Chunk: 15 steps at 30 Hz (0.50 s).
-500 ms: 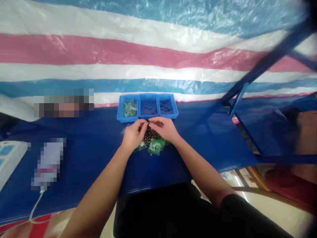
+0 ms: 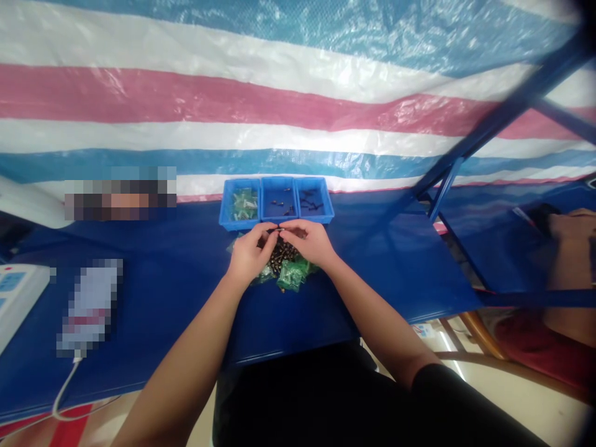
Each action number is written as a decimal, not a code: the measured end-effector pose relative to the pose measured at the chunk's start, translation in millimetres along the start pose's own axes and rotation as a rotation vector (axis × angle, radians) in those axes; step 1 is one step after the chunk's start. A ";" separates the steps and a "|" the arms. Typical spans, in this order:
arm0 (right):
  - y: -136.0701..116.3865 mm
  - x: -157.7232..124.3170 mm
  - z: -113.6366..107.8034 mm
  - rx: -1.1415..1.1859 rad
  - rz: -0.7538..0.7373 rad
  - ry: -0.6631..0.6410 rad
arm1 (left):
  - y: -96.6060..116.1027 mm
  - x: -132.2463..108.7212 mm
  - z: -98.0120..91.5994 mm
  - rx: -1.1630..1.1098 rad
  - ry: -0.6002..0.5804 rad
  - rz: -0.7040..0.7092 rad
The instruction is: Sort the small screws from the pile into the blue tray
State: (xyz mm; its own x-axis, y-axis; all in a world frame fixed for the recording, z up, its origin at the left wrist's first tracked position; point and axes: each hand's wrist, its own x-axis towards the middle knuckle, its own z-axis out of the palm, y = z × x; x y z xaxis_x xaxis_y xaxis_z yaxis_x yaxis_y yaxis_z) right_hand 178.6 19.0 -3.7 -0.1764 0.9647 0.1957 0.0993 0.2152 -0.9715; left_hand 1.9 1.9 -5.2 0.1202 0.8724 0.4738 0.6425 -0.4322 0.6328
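A: Biggest first, go.

B: Tag striped tarp [image 2: 279, 112] across the back: blue, white, pinkish red. Next, blue tabletop [image 2: 162, 261] below. At right, slanted blue metal frame [image 2: 484, 130], with a co-worker's bare forearm [image 2: 568, 254] beyond.

A: Mid-size?

B: Log white box [image 2: 23, 298] at far left, then pixelated slab [image 2: 90, 307] near it, with white cable [image 2: 64, 382]. Row of three against the tarp side: left blue bin [image 2: 239, 225] with green-tinted packets [image 2: 246, 203], middle blue bin [image 2: 270, 191] with a few small dark pieces [image 2: 287, 210], right blue bin [image 2: 317, 219] with thin black pieces [image 2: 311, 205].

A: Hands?

B: Mark left hand [image 2: 251, 253] and right hand [image 2: 310, 241] just on the near side of the middle bin, fingertips nearly meeting.

A: Under them?

B: Add fittings pile [image 2: 282, 254], brass and black, on the tabletop, partly covered by both hands. At its near edge, touching, green packet [image 2: 292, 276].

A: Grip?

B: Narrow on both sides, pinched on a tiny part [image 2: 280, 230] above the pile's far edge. Too small to identify; can't tell the split between hands.
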 end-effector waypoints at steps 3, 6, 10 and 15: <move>-0.6 -0.3 0.0 0.016 0.012 -0.013 | -0.3 0.7 -0.1 0.002 0.000 0.024; -2.7 -0.7 -0.3 0.010 0.014 -0.013 | -0.7 1.0 -0.6 0.002 -0.014 0.022; -4.4 -0.7 -0.4 -0.006 0.005 -0.006 | -1.2 0.9 -0.6 0.002 -0.025 0.004; -3.1 -0.5 0.5 0.000 -0.014 -0.001 | -0.9 0.9 -0.7 0.018 -0.044 -0.004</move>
State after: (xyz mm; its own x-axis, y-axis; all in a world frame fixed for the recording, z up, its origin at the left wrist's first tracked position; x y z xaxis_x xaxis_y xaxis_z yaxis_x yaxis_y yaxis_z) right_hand 177.9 17.8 -0.8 -0.1790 0.9613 0.2094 0.0966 0.2290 -0.9686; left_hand 1.0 3.0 -4.9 0.1499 0.8836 0.4437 0.6564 -0.4245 0.6237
